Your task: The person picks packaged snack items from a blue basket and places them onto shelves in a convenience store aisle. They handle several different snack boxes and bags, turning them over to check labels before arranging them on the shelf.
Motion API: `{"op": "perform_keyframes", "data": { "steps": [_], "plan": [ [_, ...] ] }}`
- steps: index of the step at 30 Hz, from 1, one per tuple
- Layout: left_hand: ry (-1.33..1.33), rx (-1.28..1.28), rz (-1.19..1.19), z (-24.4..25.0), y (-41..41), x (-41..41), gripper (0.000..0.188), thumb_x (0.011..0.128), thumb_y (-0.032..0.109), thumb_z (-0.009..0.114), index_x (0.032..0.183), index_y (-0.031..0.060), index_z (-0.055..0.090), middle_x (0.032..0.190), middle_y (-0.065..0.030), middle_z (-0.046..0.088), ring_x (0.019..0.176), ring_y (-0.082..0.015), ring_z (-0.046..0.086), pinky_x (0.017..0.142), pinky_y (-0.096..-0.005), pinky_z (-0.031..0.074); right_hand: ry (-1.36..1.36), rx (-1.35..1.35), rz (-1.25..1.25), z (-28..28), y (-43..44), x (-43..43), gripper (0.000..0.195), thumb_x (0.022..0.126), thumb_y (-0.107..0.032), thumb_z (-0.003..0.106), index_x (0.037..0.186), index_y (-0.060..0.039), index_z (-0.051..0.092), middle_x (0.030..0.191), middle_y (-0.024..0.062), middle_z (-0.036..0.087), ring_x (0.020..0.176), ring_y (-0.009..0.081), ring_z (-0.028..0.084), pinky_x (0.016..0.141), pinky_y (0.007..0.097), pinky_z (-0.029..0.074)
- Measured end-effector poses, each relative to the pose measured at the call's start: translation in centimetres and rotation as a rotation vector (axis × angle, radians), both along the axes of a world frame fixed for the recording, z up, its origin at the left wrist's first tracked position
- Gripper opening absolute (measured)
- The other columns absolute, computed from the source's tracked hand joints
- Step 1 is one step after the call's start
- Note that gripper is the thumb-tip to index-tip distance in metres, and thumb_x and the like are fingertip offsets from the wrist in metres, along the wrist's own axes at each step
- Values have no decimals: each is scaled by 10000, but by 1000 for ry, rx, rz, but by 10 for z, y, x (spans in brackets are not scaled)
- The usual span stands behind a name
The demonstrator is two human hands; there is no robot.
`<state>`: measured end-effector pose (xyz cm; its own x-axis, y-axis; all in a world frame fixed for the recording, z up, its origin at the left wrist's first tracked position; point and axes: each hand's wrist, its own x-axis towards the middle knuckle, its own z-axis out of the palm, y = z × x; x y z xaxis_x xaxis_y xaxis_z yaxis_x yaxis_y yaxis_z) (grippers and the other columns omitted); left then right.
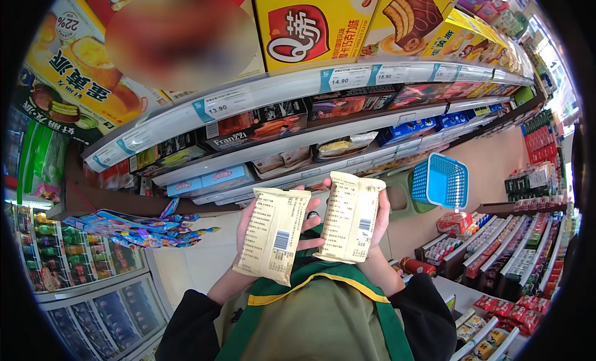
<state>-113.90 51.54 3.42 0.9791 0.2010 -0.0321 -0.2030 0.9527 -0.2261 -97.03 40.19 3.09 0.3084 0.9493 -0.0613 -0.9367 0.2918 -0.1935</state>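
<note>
My left hand [244, 226] holds a cream-coloured snack packet [271, 235] with its printed back turned up. A barcode and small print show on that side, and my fingers pass behind it and stick out at its right edge. A similar cream packet [351, 216], also back side up with a barcode, rests in my right hand [382, 216], which grips it along its right edge. Both packets are sealed and tilt slightly, side by side in front of my green apron [321, 270]. A narrow gap lies between them.
Ahead runs a store shelf [279, 86] with boxed pies and biscuits on several tiers. A blue plastic basket [440, 179] stands to the right. Hanging snack bags [139, 226] and a drinks cooler [93, 296] are on the left, candy racks [503, 254] at right.
</note>
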Motion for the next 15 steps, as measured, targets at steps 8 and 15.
{"op": "perform_keyframes", "data": {
  "steps": [8, 15],
  "plan": [
    [-31, 8, 1, 2, -3, -1, 738, 965, 576, 288, 1535, 114, 211, 1525, -239, 303, 1322, -429, 429, 1074, -744, 176, 45, 18, 3, -1, -2, 3, 763, 967, -569, 329, 1434, 33, 343, 1405, 234, 448, 1082, 319, 631, 819, 439, 587],
    [-12, 72, -31, 13, -7, -2, 765, 954, 603, 289, 1532, 105, 225, 1516, -259, 306, 1352, -412, 397, 1041, -802, 67, -229, -260, -143, -23, -5, -2, 519, 995, -407, 320, 1386, -81, 416, 1342, 209, 518, 1232, 365, 519, 1040, 475, 433]
  ]
}}
